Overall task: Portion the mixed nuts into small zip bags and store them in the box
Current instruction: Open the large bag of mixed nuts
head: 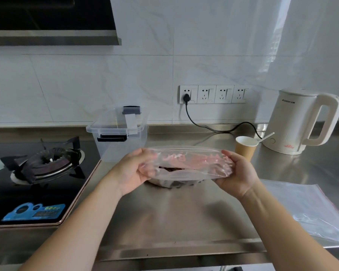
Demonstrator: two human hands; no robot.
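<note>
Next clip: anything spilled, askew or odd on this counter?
Nothing spilled. Only oddity: the storage box's lid sits tilted on the clear box, not latched. Both hands, left and right, hold a zip bag over the bowl of nuts.

Both hands, left and right, grip zip bag above nut bowl.

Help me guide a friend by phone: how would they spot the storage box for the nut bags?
Start at the gas stove on the left of the steel counter. Just right of it, against the tiled wall, stands the clear plastic box, with its lid on. Its dark latches set it apart from the white kettle and paper cup farther right.
</note>
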